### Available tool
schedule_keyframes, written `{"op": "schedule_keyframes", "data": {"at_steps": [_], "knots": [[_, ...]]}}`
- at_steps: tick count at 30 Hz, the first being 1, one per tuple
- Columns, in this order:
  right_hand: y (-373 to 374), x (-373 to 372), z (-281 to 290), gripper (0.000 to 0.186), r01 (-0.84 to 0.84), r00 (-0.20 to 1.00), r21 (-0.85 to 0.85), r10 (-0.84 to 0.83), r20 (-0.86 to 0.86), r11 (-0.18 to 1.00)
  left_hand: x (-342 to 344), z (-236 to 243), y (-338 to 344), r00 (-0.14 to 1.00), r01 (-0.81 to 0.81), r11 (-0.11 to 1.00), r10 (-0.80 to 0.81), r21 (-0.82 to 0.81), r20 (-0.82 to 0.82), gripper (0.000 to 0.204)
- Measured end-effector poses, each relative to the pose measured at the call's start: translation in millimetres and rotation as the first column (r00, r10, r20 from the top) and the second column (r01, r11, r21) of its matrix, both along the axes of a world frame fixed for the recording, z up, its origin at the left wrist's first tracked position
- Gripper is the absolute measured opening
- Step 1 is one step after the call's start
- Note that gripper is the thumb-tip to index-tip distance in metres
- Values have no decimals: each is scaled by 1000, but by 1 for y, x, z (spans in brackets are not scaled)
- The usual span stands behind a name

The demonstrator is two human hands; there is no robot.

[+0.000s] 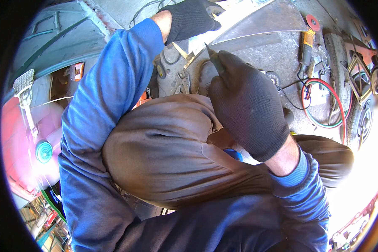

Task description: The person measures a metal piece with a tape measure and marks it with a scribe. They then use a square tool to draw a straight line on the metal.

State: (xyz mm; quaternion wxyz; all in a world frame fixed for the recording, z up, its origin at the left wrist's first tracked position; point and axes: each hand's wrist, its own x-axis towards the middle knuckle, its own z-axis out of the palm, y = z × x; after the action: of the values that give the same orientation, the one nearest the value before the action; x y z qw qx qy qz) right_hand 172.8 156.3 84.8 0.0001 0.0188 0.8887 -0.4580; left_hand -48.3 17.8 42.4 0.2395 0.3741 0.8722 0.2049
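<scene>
Right hand pinches a dark tool, tip beside the sheet's left corner; sheet runs off up-right. Left hand's grip: cannot tell.

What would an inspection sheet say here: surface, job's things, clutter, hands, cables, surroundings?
Surface: stained grey floor.
Job's things: grey metal sheet; bright pale piece alongside.
Clutter: angle grinder; pliers-like metal tool; curved red hose.
Hands: both gloved; left hand at the pale piece's left, grip unclear; right hand nearby, dark tip projecting, tool or finger unclear.
Cables: black cord by the grinder.
Surroundings: wheel; teal panel.
</scene>
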Motion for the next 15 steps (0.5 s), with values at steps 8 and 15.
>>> {"op": "schedule_keyframes", "data": {"at_steps": [8, 15], "knots": [[14, 10, 8, 16, -173, 985, 177, 173, 11, 969, 3, 5, 1, 999, 10, 998, -12, -59, -41, 52], [11, 8, -3, 39, -12, 991, 69, 21, -133, 998, 10, 16, 2, 1000, -29, 999, 29, -44, -1, 52]]}}
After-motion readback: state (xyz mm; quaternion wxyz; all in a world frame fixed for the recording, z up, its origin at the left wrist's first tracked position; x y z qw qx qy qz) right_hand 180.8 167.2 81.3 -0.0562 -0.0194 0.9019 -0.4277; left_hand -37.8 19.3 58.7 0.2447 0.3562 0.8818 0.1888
